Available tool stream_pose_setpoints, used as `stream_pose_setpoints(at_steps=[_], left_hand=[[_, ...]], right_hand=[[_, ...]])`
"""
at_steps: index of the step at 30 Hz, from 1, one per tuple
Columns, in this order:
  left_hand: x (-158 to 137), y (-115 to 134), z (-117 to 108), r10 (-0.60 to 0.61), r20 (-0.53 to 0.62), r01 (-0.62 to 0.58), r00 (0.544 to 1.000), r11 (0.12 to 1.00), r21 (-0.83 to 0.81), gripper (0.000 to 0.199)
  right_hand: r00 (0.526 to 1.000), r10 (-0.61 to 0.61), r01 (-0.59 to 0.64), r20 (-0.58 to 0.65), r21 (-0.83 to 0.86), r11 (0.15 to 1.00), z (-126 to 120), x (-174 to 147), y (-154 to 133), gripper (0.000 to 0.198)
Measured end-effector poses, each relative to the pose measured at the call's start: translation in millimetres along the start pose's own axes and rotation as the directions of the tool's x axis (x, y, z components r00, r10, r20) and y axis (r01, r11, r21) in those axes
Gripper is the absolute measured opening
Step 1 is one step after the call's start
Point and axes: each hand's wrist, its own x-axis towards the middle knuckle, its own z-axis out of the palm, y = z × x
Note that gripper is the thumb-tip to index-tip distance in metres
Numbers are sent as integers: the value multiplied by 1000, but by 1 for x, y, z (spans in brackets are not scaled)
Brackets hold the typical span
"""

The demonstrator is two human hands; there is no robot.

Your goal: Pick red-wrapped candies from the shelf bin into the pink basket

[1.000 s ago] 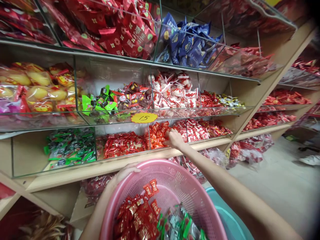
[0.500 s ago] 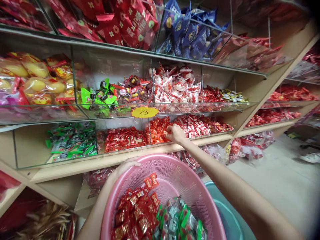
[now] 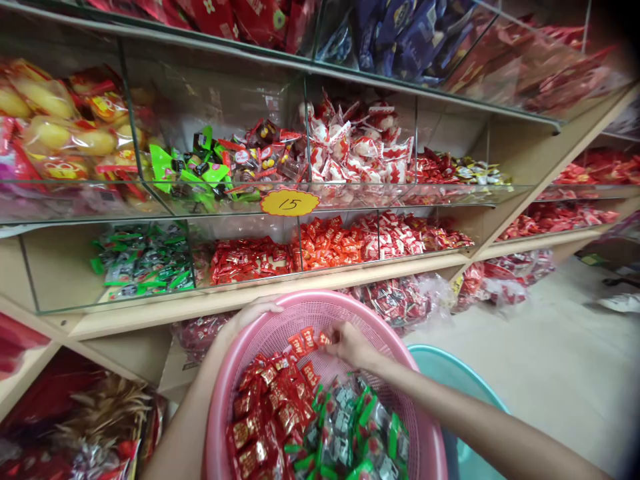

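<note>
My left hand (image 3: 253,315) grips the upper left rim of a pink plastic basket (image 3: 420,407). Inside the basket, my right hand (image 3: 347,343) is closed, its fingertips pinching an orange-red wrapped candy (image 3: 324,339). Beside that candy lie a few loose orange-red candies (image 3: 303,341). Dark red wrapped candies (image 3: 273,407) fill the basket's left side, and green-and-clear wrapped candies (image 3: 350,427) cover the lower right. On the bottom shelf, a compartment of orange-red candies (image 3: 330,243) sits beyond the basket.
Glass-fronted shelves hold green packets (image 3: 147,260), red candies (image 3: 253,259) and red-and-white packets (image 3: 393,237). A yellow tag (image 3: 290,202) reads 15. A teal tub (image 3: 460,373) stands behind the basket at right. Bagged goods (image 3: 395,300) lie under the shelf's wooden edge (image 3: 150,319).
My right hand has come back from the orange-red candy compartment, down into the basket, with a candy in its fingers. My left hand stays on the rim. The view has tilted slightly downward.
</note>
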Motion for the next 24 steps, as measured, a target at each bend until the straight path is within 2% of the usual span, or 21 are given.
stream_pose_setpoints(at_steps=[4, 8, 15, 20, 24], left_hand=[[-1, 2, 2, -28, 26, 28, 999, 999, 24, 38], [-7, 7, 6, -31, 52, 30, 998, 999, 26, 40], [-1, 2, 2, -30, 69, 30, 997, 1000, 1, 41], [-2, 4, 2, -49, 67, 48, 997, 999, 18, 40], [-4, 3, 3, -23, 70, 24, 997, 1000, -16, 38]], right_hand=[[984, 143, -135, 101, -88, 987, 19, 1, 10, 25], [973, 181, -171, 141, -78, 982, 24, 3, 9, 26], [971, 173, -164, 163, -63, 984, 30, 5, 7, 22], [973, 173, -166, 150, -58, 984, 21, 2, 5, 27], [998, 22, -13, 63, -138, 990, 6, -13, -6, 20]])
